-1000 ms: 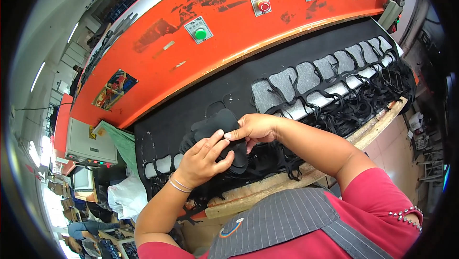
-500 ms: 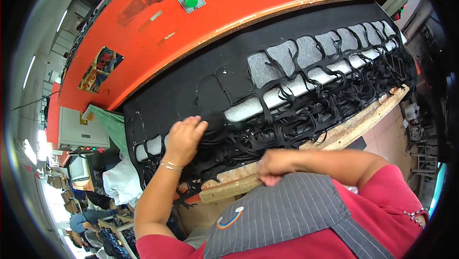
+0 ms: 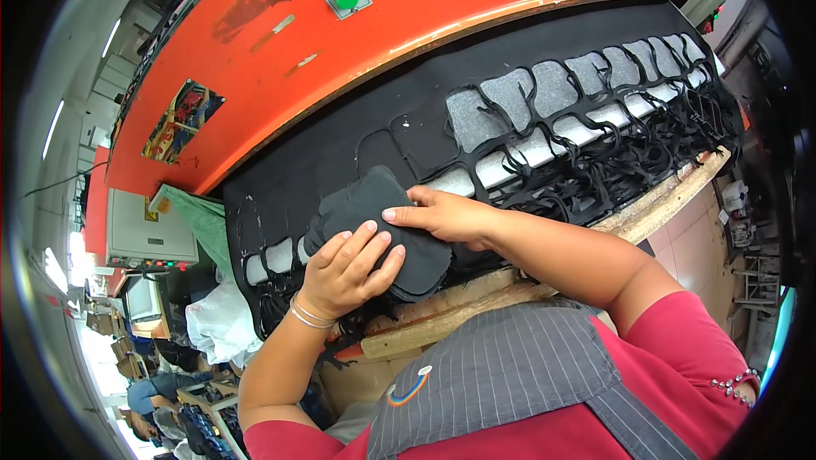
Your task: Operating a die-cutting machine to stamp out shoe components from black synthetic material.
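Spanning the upper view, an orange machine front (image 3: 442,1) overhangs a black sheet (image 3: 408,90), on which grey panels (image 3: 480,120) lie in a row framed by narrow black strips (image 3: 612,154); the strips gather in a tangle along the near side, where a wooden rail (image 3: 671,192) probably serves as an edge stop. Nearer the person, a stack of black pieces (image 3: 370,197) with rounded corners lies between the two hands above the near part of the sheet, its layers slightly fanned at the left. The right hand (image 3: 446,218) holds the stack's right edge, thumb on the top face and other fingers largely hidden, presumably to keep the layers together. The left hand (image 3: 353,269) lies over the lower left, fingers slightly spread, perhaps steadying that side; whether it also grips from beneath cannot be told. Half a second earlier, the right hand was away from the pieces, near the apron (image 3: 501,366), and the left hand alone was at them; now both touch the stack, whose top face shows plainly.
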Tool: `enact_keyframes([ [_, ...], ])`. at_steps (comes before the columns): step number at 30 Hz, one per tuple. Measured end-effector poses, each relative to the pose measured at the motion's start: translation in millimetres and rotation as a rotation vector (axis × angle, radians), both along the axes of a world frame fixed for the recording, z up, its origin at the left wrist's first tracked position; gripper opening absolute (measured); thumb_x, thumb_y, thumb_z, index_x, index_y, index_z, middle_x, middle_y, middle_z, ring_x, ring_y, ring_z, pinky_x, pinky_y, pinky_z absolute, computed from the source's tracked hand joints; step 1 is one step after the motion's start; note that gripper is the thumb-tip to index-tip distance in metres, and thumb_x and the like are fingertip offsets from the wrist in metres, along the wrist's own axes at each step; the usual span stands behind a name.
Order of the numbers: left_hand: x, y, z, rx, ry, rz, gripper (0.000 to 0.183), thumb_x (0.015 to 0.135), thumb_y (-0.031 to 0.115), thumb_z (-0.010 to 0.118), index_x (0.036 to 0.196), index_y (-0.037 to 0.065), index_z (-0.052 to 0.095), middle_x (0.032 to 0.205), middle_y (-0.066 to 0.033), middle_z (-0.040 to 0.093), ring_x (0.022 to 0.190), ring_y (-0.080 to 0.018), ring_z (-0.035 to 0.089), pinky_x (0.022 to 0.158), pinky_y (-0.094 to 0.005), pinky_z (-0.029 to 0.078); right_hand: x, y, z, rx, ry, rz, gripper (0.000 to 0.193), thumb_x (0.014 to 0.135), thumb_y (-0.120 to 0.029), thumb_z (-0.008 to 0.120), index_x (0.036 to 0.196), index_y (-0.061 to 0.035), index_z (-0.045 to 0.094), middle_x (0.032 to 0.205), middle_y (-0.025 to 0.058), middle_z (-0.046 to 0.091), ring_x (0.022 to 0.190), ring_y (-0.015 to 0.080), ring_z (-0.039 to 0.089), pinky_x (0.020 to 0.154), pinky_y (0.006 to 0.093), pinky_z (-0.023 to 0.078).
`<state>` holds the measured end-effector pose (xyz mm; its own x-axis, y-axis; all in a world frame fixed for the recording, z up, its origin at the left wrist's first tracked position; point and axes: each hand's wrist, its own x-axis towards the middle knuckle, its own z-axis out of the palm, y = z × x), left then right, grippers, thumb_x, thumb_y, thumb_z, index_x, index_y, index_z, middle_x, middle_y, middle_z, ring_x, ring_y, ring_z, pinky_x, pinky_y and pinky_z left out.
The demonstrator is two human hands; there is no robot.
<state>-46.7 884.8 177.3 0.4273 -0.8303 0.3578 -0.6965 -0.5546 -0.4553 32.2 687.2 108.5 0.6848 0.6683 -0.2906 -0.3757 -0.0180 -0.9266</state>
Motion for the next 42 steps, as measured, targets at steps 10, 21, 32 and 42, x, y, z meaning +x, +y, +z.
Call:
enact_keyframes([
  [10,-2.2,27.9,-12.2,-0.053,-0.07,0.022,0.017,0.088,0.022,0.057,0.104,0.028,0.059,0.108,0.0063,0.061,0.105,-0.0137,0.06,0.095,-0.0307,0.039,-37.1,-5.0,-0.8,0.374,0.503,0.188,0.046,0.089,-0.023,0.061,0.13,-0.0147,0.043,0.106,0.0035,0.059,0.088,0.0141,0.061,0.067,0.0293,0.054],
  [21,-15.1,37.3,-5.5,-0.078,-0.153,-0.006,0.019,0.087,0.023,0.062,0.103,0.031,0.058,0.111,0.0076,0.057,0.108,-0.0141,0.058,0.101,-0.0334,0.035,-44.6,4.9,12.2,0.509,0.381,0.136,0.049,0.087,-0.009,0.056,0.134,-0.0066,0.042,0.109,0.0084,0.059,0.093,0.0168,0.063,0.071,0.0336,0.057],
  [32,-20.6,44.9,-7.3,-0.13,-0.174,0.075,0.021,0.086,0.023,0.063,0.106,0.029,0.058,0.11,0.0053,0.057,0.109,-0.0173,0.057,0.102,-0.0357,0.035,-47.2,11.8,25.4,0.488,0.37,0.115,0.056,0.085,-0.008,0.056,0.138,-0.0074,0.038,0.103,0.0065,0.06,0.087,0.014,0.062,0.064,0.0274,0.053],
  [42,-15.3,42.7,1.7,-0.13,-0.151,0.076,0.022,0.085,0.02,0.064,0.104,0.028,0.059,0.11,0.0043,0.057,0.109,-0.0183,0.057,0.101,-0.0362,0.035,-38.5,21.0,34.1,0.483,0.406,0.103,0.049,0.086,-0.011,0.061,0.131,-0.0082,0.043,0.113,0.0079,0.056,0.093,0.0136,0.059,0.062,0.0281,0.051],
])
